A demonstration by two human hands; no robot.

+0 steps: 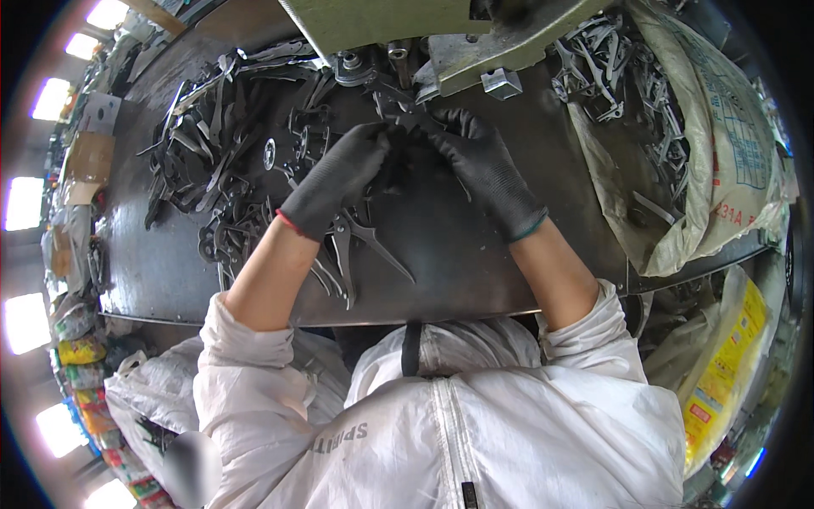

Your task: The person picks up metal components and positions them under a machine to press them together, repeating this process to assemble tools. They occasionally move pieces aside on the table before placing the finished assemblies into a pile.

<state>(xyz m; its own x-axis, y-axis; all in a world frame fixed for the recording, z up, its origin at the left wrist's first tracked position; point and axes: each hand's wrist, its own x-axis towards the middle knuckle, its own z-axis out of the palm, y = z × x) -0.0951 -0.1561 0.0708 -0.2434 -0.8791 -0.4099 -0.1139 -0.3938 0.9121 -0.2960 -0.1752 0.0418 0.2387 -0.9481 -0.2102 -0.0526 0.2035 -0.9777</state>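
Near the green machine head (381, 24), dark metal part (395, 105) sits between left hand (352, 161) and right hand (485, 154), both gloved; fingers closed narrow on it, exact contact too dark to read; metal tool parts (214, 127) heaped leftward on steel bench (462, 271); woven sack (716, 136) at right carries blue and red print (750, 157), yellow label (725, 365) below it; grey lettering (341, 437) on white jacket (526, 433)
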